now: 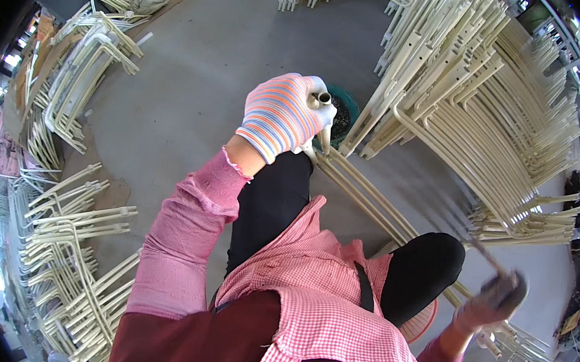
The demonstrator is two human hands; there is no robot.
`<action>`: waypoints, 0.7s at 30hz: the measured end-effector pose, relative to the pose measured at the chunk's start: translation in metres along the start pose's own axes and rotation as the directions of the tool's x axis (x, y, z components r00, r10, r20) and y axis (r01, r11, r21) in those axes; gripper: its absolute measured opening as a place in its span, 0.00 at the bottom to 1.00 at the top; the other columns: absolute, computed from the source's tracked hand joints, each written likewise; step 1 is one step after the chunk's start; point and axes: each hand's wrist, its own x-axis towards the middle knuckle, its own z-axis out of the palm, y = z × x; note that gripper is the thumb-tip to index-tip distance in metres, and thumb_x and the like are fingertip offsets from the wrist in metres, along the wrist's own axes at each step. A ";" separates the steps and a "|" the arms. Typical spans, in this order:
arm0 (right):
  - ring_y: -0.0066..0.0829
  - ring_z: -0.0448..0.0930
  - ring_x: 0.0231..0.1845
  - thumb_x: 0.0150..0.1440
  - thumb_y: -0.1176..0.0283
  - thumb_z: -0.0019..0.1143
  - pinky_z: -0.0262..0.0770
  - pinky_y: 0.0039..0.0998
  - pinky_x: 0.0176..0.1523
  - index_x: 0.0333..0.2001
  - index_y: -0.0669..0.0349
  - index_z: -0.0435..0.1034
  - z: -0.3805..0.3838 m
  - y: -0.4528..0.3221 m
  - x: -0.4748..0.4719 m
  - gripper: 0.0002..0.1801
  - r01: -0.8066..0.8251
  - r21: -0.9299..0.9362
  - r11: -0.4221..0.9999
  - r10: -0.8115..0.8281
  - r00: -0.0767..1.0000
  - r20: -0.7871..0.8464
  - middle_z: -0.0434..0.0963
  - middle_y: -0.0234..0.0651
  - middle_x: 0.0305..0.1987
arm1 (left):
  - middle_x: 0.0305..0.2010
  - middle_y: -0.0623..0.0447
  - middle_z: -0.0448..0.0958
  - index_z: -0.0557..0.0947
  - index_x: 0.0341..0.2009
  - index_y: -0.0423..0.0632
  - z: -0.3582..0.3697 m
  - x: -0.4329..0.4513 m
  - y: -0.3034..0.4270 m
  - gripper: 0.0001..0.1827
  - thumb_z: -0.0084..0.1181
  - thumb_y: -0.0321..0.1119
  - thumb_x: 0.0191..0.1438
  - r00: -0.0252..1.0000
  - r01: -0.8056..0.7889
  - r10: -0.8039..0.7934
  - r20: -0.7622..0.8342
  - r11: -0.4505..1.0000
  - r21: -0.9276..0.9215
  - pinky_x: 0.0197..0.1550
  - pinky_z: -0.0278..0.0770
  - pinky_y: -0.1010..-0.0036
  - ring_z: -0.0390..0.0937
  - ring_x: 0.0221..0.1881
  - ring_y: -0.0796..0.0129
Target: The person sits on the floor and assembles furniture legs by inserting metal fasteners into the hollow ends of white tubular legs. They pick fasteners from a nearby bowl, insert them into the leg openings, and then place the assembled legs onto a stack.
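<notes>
My left hand [287, 112], in a striped knit glove, is closed around the end of a cream metal tube [324, 98] whose round open end points up. Below it, cream metal tubes [368, 195] run down to the right, past my knee. My right hand [495, 298], blurred and in a dark-palmed glove, is out at the right, closed on the handle of a long thin tool [488, 257]. The tool's far part is too blurred to name.
A green tub [349, 108] with small dark pieces stands beyond my left hand. Stacked cream tube frames [485, 138] fill the upper right. More frames lie at the left [78, 233]. Part of a red-rimmed round item [423, 322] shows by my knee.
</notes>
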 end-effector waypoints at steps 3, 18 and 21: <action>0.11 0.61 0.21 0.62 0.76 0.46 0.53 0.17 0.23 0.37 0.66 0.71 0.106 -0.120 0.045 0.06 0.185 0.372 0.910 -0.272 0.942 0.196 0.66 0.24 0.23 | 0.31 0.49 0.81 0.86 0.34 0.54 -0.003 -0.007 -0.012 0.11 0.60 0.42 0.47 0.998 0.010 -0.007 -0.069 0.999 0.042 0.40 0.77 0.64 0.79 0.35 0.53; 0.35 0.79 0.18 0.49 0.61 0.69 0.74 0.26 0.25 0.24 0.62 0.75 0.236 -0.255 0.058 0.15 0.346 0.418 0.840 -0.538 0.635 0.554 0.76 0.39 0.17 | 0.32 0.48 0.80 0.87 0.34 0.50 0.002 -0.009 -0.023 0.15 0.64 0.45 0.45 0.987 -0.045 0.047 -0.152 0.999 0.018 0.39 0.77 0.63 0.79 0.35 0.52; 0.40 0.78 0.19 0.49 0.60 0.69 0.75 0.27 0.25 0.23 0.62 0.75 0.239 -0.256 0.058 0.16 0.307 0.456 0.835 -0.542 0.598 0.590 0.76 0.41 0.17 | 0.31 0.48 0.80 0.87 0.34 0.50 0.000 -0.009 -0.020 0.14 0.65 0.45 0.45 0.989 -0.056 0.055 -0.136 0.998 -0.001 0.39 0.77 0.63 0.79 0.34 0.52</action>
